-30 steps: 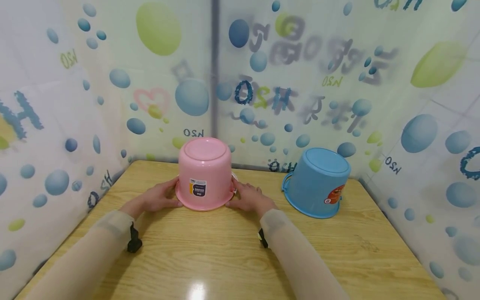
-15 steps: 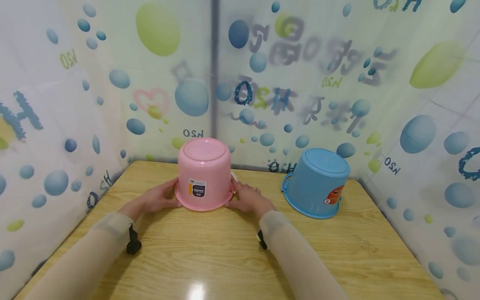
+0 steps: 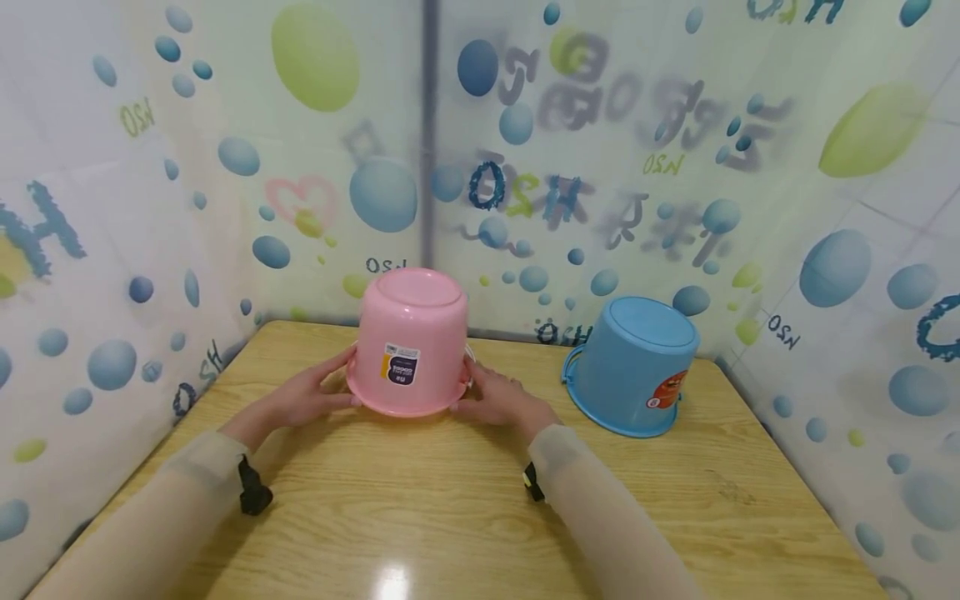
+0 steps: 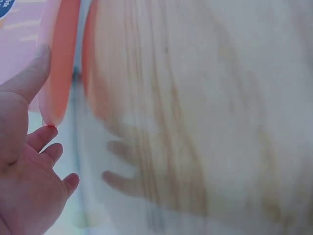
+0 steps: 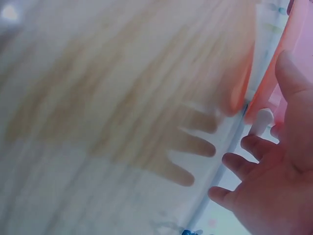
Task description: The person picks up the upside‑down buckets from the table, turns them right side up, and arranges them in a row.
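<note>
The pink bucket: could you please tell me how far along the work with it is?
Done: left hand and right hand grip the pink bucket. In hand: it is held upside down, rim clear of the table. Remaining: probably setting it down, perhaps by the blue bucket, which stands apart.

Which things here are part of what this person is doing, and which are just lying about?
Seemingly part of the job:
Pink bucket, upside down, held near its rim
Left hand, on one side of it
Right hand, on the other

Seemingly just there:
Blue bucket, upside down, untouched
Wood-grained table, underneath
Patterned backdrop, behind
</note>
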`<state>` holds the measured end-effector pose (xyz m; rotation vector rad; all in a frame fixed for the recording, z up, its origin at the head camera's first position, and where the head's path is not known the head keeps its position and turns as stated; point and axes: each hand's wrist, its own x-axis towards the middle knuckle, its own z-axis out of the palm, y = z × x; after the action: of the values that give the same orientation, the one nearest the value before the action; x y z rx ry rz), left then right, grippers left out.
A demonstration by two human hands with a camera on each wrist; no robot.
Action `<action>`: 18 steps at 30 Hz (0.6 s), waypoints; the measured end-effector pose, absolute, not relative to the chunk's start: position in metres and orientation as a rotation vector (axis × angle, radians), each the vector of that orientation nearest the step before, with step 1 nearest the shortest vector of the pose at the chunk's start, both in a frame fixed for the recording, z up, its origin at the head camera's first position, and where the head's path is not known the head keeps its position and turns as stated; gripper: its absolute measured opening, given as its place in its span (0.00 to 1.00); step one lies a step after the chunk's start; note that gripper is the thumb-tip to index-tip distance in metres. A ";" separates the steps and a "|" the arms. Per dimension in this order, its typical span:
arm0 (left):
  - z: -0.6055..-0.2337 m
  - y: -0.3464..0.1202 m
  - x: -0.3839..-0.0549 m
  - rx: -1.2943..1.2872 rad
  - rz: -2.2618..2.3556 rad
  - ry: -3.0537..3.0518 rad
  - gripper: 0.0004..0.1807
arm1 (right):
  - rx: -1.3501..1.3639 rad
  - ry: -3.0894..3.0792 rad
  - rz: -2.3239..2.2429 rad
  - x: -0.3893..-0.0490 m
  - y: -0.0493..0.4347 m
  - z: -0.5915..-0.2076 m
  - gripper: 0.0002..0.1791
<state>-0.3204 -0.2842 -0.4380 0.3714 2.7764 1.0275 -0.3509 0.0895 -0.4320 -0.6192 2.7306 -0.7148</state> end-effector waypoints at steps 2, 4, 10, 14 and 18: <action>-0.437 -0.285 -0.319 0.356 1.042 2.780 0.59 | -0.625 2.722 -0.747 -0.350 0.092 -0.432 0.55; -0.436 -0.285 -0.317 0.357 1.051 2.785 0.58 | -0.630 2.716 -0.768 -0.350 0.094 -0.432 0.55; -0.431 -0.282 -0.310 0.377 1.078 2.796 0.56 | -0.632 2.697 -0.824 -0.346 0.099 -0.432 0.55; -0.428 -0.280 -0.304 0.396 1.127 2.795 0.55 | -0.634 2.688 -0.859 -0.342 0.101 -0.429 0.54; -0.424 -0.277 -0.300 0.443 1.170 2.803 0.54 | -0.637 2.694 -0.877 -0.340 0.103 -0.425 0.52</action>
<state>-0.3000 -0.2774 -0.4243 0.4427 2.8027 1.1704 -0.3398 0.1026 -0.4246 -0.6372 2.6943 -0.8766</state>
